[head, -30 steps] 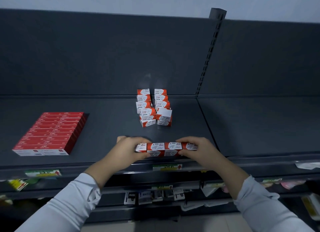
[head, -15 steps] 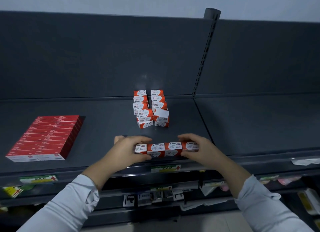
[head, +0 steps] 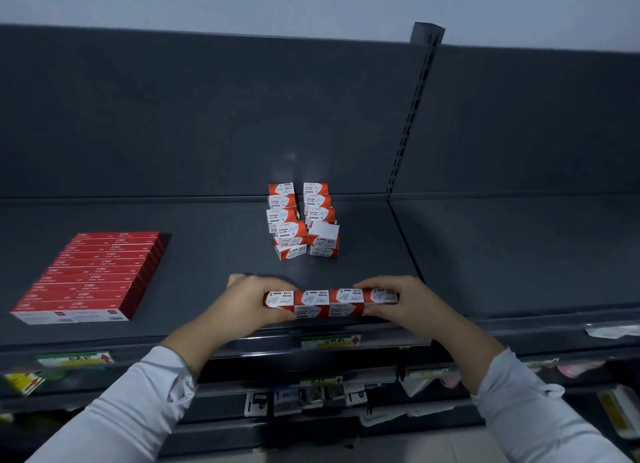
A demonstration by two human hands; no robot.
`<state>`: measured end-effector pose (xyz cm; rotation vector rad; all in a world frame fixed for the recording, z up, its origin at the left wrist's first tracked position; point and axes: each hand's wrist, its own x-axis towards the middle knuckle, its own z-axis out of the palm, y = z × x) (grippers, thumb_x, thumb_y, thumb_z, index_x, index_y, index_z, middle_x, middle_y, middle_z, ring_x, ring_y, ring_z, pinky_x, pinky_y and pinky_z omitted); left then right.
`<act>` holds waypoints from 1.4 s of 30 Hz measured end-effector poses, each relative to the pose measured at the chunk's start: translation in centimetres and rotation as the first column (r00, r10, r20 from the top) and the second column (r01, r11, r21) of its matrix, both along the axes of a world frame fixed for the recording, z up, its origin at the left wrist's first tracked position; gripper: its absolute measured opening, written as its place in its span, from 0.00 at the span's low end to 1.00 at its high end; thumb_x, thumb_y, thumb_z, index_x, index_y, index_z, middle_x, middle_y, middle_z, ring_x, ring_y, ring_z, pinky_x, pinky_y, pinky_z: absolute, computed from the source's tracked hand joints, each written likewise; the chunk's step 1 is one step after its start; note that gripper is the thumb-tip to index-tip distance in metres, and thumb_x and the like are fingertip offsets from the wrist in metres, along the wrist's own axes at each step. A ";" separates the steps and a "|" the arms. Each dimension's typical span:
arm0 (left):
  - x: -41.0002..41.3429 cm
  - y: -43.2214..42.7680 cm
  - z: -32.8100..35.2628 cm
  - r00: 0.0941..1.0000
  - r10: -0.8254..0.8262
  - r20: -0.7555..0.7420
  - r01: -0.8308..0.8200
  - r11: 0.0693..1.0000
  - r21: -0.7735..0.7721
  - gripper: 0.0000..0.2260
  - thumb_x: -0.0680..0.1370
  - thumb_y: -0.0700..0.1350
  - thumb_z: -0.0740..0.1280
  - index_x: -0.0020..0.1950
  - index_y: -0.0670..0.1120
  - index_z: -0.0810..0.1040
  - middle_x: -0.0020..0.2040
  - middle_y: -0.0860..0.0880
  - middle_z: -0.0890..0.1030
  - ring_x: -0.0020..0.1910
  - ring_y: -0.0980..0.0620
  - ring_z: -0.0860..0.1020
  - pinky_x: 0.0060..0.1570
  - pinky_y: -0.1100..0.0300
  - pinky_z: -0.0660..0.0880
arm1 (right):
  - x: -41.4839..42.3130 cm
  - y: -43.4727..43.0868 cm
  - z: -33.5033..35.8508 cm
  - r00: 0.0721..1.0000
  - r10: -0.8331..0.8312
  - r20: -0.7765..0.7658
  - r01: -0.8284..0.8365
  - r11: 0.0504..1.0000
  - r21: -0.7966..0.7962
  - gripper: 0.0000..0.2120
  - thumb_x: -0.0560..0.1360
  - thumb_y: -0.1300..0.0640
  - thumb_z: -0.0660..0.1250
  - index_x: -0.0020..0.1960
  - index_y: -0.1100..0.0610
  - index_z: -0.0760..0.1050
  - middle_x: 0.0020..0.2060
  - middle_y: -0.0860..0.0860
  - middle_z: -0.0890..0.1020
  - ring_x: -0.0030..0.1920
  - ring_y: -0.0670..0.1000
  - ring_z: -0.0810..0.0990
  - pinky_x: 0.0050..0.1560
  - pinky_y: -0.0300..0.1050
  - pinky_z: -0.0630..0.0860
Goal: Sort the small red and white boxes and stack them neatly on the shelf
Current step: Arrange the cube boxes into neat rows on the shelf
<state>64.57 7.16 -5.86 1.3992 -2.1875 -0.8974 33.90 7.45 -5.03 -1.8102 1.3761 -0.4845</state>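
A row of several small red and white paper-clip boxes [head: 329,303] lies end to end near the front edge of the dark shelf [head: 207,255]. My left hand [head: 252,307] grips the row's left end and my right hand [head: 405,303] grips its right end, squeezing the boxes together. Behind them, toward the shelf's back, two uneven columns of the same boxes [head: 303,220] stand stacked; the front right box shows a plain white face.
A flat block of long red boxes [head: 93,275] lies on the shelf's left part. A slotted upright [head: 412,116] divides this bay from the right-hand shelf [head: 519,255]. Price labels [head: 330,341] run along the front rail, with lower shelves below.
The row of boxes and both hands stay almost where they were. The view has shifted slightly, so the shelf contents sit a little further left in frame.
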 end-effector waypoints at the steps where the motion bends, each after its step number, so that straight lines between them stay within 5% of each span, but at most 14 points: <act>1: -0.1 0.1 0.1 1.000 0.003 -0.009 -0.003 1.000 0.006 0.17 0.67 0.64 0.71 0.55 0.65 0.79 0.50 0.71 0.81 0.52 0.69 0.78 0.66 0.44 0.67 | 0.0 0.0 0.0 1.000 0.001 -0.003 -0.001 1.000 -0.004 0.18 0.72 0.55 0.76 0.55 0.34 0.78 0.54 0.39 0.82 0.53 0.40 0.80 0.57 0.41 0.78; 13: -0.6 0.3 0.4 0.999 0.036 -0.038 -0.035 0.999 0.029 0.11 0.68 0.55 0.73 0.50 0.60 0.82 0.45 0.67 0.82 0.47 0.66 0.80 0.64 0.43 0.69 | 0.4 0.0 0.3 1.000 0.027 -0.010 -0.027 1.000 0.002 0.20 0.72 0.55 0.76 0.60 0.39 0.78 0.56 0.38 0.81 0.55 0.38 0.79 0.56 0.38 0.78; 20: -0.6 0.3 0.2 0.991 0.056 -0.118 -0.045 0.995 0.090 0.11 0.70 0.44 0.77 0.50 0.56 0.83 0.46 0.60 0.84 0.46 0.62 0.82 0.49 0.63 0.76 | 0.6 0.0 0.4 1.000 0.017 -0.018 -0.017 1.000 0.003 0.19 0.72 0.56 0.75 0.59 0.39 0.78 0.55 0.39 0.81 0.54 0.38 0.80 0.55 0.37 0.78; 27: -0.3 -0.4 1.1 0.977 0.068 -0.201 -0.019 0.971 0.238 0.21 0.68 0.49 0.79 0.60 0.55 0.79 0.53 0.59 0.82 0.53 0.62 0.79 0.52 0.69 0.74 | 0.5 0.4 1.1 0.999 0.012 0.051 -0.013 1.000 0.022 0.18 0.75 0.49 0.72 0.63 0.38 0.75 0.56 0.36 0.79 0.58 0.35 0.77 0.58 0.35 0.74; 30: 0.3 -1.6 2.1 0.947 0.134 -0.291 -0.069 0.973 0.222 0.16 0.72 0.50 0.75 0.59 0.52 0.80 0.49 0.54 0.83 0.49 0.60 0.80 0.53 0.67 0.74 | 0.6 -0.5 1.7 0.985 -0.062 0.163 0.065 0.998 -0.012 0.14 0.78 0.50 0.67 0.64 0.42 0.75 0.58 0.37 0.80 0.60 0.36 0.76 0.62 0.40 0.74; 33: 0.6 -3.6 2.9 0.939 0.206 -0.275 -0.195 0.979 0.066 0.10 0.74 0.44 0.73 0.55 0.51 0.81 0.45 0.51 0.80 0.43 0.61 0.78 0.49 0.72 0.71 | 1.6 -2.3 2.6 0.984 -0.147 0.098 0.160 0.978 -0.137 0.12 0.79 0.53 0.66 0.62 0.47 0.77 0.56 0.39 0.80 0.57 0.36 0.77 0.63 0.40 0.74; 36: 0.7 -6.2 2.7 0.965 0.236 -0.113 -0.247 0.965 -0.089 0.15 0.73 0.46 0.75 0.58 0.51 0.80 0.51 0.51 0.78 0.49 0.57 0.78 0.55 0.65 0.72 | 3.3 -4.6 3.3 0.987 -0.117 -0.110 0.092 0.973 -0.213 0.15 0.78 0.53 0.67 0.65 0.49 0.75 0.60 0.42 0.76 0.58 0.40 0.74 0.63 0.39 0.71; 42: -0.6 -8.4 1.9 0.963 0.267 0.048 -0.262 0.961 -0.083 0.26 0.72 0.53 0.73 0.69 0.54 0.71 0.59 0.55 0.69 0.62 0.53 0.72 0.68 0.46 0.66 | 6.7 -7.7 3.2 0.949 -0.072 -0.307 0.010 0.980 -0.197 0.28 0.76 0.55 0.69 0.73 0.50 0.64 0.71 0.49 0.66 0.68 0.48 0.69 0.68 0.43 0.67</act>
